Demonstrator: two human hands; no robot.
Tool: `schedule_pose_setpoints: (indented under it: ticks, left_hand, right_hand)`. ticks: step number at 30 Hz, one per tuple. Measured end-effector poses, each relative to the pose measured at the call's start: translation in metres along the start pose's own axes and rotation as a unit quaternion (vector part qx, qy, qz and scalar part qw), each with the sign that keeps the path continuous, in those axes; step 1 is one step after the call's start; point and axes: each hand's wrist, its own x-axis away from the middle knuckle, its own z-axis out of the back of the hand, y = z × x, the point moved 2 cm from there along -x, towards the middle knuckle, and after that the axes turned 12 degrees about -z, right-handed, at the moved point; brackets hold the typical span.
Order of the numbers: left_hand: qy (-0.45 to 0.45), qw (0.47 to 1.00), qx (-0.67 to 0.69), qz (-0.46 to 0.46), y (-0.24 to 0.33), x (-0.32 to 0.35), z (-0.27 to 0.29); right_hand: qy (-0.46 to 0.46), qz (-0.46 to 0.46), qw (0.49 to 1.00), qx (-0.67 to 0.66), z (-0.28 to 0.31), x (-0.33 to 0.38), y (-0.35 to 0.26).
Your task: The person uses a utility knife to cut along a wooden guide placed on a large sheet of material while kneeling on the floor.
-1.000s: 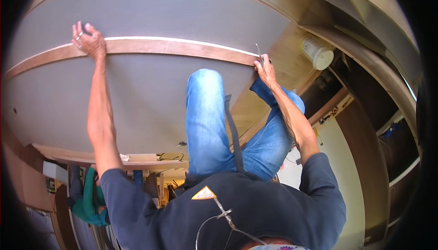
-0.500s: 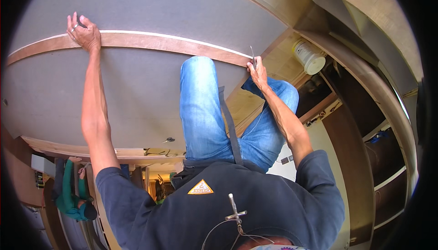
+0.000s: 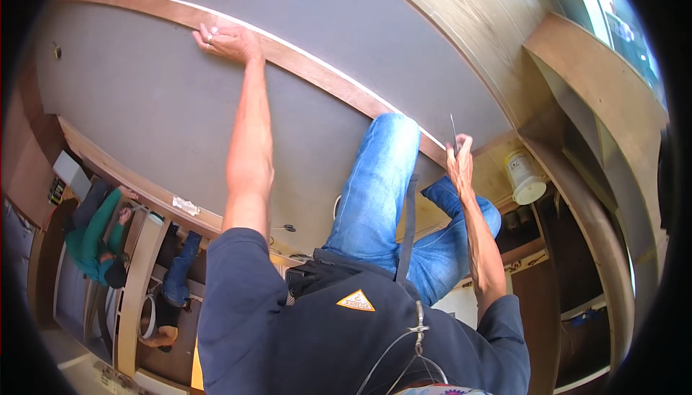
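A long reddish-brown wooden strip with a white far edge crosses the large grey board. My left hand is at the near edge of the strip, left of the middle, its fingers stretched to the left and a ring on one of them. By the strip's right end, my right hand is closed around a thin pointed tool, its tip upward in the picture; most of its handle is hidden by the fingers. My jeans-clad knee overlaps the strip between both hands.
Dark-handled scissors lie near the board's close edge. A white bucket stands at right beside curved wooden framing. At lower left are a person in green and another in jeans.
The view has swung, so strip and board now slant down to the right. My left hand has gone from lying over the strip to its near edge. My right hand still holds the tool.
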Motion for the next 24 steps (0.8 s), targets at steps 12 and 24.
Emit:
schedule_pose_setpoints:
  ticks: [12, 24]
  left_hand:
    - [-0.080, 0.996, -0.021, 0.044, 0.002, 0.003, -0.008]
    - [-0.127, 0.988, -0.093, 0.010, -0.012, 0.010, -0.016]
  right_hand:
    - [-0.071, 0.427, 0.895, 0.108, -0.110, -0.036, -0.331]
    - [-0.171, 0.260, 0.905, 0.290, -0.057, -0.031, -0.208]
